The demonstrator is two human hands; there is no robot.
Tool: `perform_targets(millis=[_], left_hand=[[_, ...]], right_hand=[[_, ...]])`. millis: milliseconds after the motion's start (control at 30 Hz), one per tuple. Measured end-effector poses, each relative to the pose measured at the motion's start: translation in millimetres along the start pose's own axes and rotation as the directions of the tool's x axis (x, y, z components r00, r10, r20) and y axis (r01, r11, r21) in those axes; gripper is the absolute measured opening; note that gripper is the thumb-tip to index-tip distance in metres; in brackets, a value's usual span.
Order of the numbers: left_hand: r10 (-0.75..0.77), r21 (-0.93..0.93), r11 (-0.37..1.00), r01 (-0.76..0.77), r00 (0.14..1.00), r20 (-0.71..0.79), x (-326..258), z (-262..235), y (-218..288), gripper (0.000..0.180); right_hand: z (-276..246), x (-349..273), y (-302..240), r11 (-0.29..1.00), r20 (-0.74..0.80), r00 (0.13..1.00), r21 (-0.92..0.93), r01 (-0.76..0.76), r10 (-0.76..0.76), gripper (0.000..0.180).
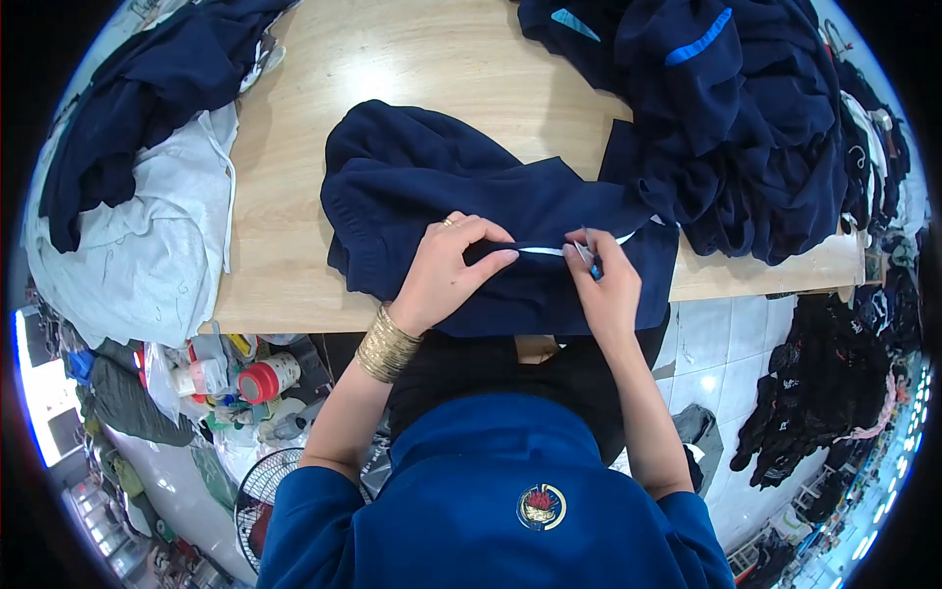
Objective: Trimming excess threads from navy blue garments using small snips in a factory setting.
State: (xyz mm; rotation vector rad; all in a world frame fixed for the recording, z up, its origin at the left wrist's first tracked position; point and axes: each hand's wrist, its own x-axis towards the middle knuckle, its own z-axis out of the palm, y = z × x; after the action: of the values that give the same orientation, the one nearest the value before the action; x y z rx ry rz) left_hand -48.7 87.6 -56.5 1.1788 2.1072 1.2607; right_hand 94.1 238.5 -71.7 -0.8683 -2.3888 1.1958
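Note:
A navy garment (446, 177) lies near the table's front edge, its ribbed band to the left. My left hand (453, 265) pinches a fold of it between thumb and forefinger, beside a narrow white strip (540, 250). At the strip's other end is my right hand (606, 280), closed round a small tool with a metal blade and a blue part, which looks like thread snips (593, 263). Its fingertips also touch the cloth. Most of the tool is hidden by the fingers.
A heap of navy garments (746, 128) covers the table's right side and touches the worked piece. Navy cloth (147, 88) and a pale grey cloth (162, 216) hang at the left. Below stand a red-lidded container (267, 381) and a wire basket (260, 496). Dark clothes (819, 393) are piled at right.

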Motion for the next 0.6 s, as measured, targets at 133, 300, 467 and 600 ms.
perform_targets(millis=[133,300,467,600], left_hand=[[-0.057,-0.141,0.989,0.054,0.998,-0.022,-6,-8,18,0.013],[-0.060,-0.316,0.948,0.046,0.998,-0.036,-8,-10,20,0.015],[-0.069,-0.339,0.939,0.059,0.997,-0.018,-11,-13,24,0.014],[-0.076,-0.361,0.930,0.066,0.997,-0.013,-11,-14,24,0.014]], right_hand=[[-19,-5,-47,0.958,0.050,0.973,-0.169,0.232,-0.227,0.040],[-21,-10,-58,0.882,0.063,0.936,-0.316,0.349,-0.347,0.029],[-21,-12,-59,0.844,0.051,0.927,-0.398,0.359,-0.370,0.026],[-21,-13,-61,0.850,0.042,0.929,-0.389,0.355,-0.369,0.025]])
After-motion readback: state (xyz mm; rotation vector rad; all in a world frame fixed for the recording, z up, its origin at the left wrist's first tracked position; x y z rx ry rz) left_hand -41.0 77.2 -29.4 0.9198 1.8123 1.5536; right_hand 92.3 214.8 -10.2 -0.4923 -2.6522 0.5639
